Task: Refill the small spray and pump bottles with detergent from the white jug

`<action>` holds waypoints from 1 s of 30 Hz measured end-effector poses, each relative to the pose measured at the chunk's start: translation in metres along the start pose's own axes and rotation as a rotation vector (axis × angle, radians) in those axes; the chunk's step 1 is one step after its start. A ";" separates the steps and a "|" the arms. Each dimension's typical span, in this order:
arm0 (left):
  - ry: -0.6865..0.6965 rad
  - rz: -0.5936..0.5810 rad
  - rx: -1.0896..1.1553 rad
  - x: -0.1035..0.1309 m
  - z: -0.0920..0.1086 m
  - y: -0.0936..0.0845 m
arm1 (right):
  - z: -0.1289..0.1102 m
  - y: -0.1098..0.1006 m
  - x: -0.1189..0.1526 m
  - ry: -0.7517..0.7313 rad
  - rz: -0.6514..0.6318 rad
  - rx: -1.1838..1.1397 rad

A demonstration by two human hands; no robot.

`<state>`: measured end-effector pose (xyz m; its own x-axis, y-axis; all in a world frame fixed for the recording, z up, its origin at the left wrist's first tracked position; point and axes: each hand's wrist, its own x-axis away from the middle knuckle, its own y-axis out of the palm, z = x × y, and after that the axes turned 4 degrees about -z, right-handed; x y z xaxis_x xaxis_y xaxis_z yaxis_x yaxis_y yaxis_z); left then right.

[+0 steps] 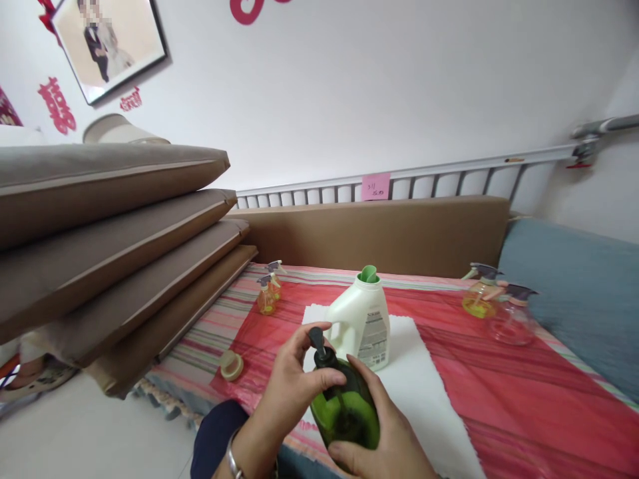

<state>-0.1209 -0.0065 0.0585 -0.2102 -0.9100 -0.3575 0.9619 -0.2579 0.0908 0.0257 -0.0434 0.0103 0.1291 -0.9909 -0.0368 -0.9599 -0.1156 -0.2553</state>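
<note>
A green see-through pump bottle (pixel 349 416) with a black pump head (pixel 319 342) is held up at the bottom middle, slightly tilted. My right hand (pixel 392 432) is closed around the bottle's body from the right. My left hand (pixel 292 376) is closed at the top, its index finger behind the pump and its thumb on the bottle's shoulder. Just behind it stands a white detergent jug (pixel 367 316), its neck holding a green spout (pixel 368 274). The jug rests on a white cloth (pixel 414 372), and its lower left is hidden by my hands.
A round beige cap (pixel 231 365) lies left on the red sheet (pixel 464 359). Clear spray bottles stand at the back left (pixel 266 299) and right (pixel 512 322). Stacked brown cushions (pixel 150 233) jut in from the left. A brown padded board (pixel 379 236) closes off the back.
</note>
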 end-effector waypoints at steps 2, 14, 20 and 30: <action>-0.038 -0.054 0.063 -0.001 -0.002 0.001 | 0.000 0.000 0.000 -0.006 -0.011 -0.018; -0.197 -0.295 0.269 0.002 0.003 -0.010 | 0.000 -0.005 0.002 -0.132 -0.252 -0.316; -0.102 -0.102 0.090 0.003 -0.013 -0.007 | 0.011 -0.004 0.002 0.001 -0.082 -0.054; -0.186 -0.178 0.091 0.001 -0.012 -0.004 | 0.018 -0.009 0.003 -0.061 -0.276 -0.304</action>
<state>-0.1232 -0.0026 0.0466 -0.4113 -0.8895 -0.1988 0.8891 -0.4396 0.1277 0.0387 -0.0437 -0.0052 0.3975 -0.9151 -0.0669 -0.9158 -0.4002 0.0327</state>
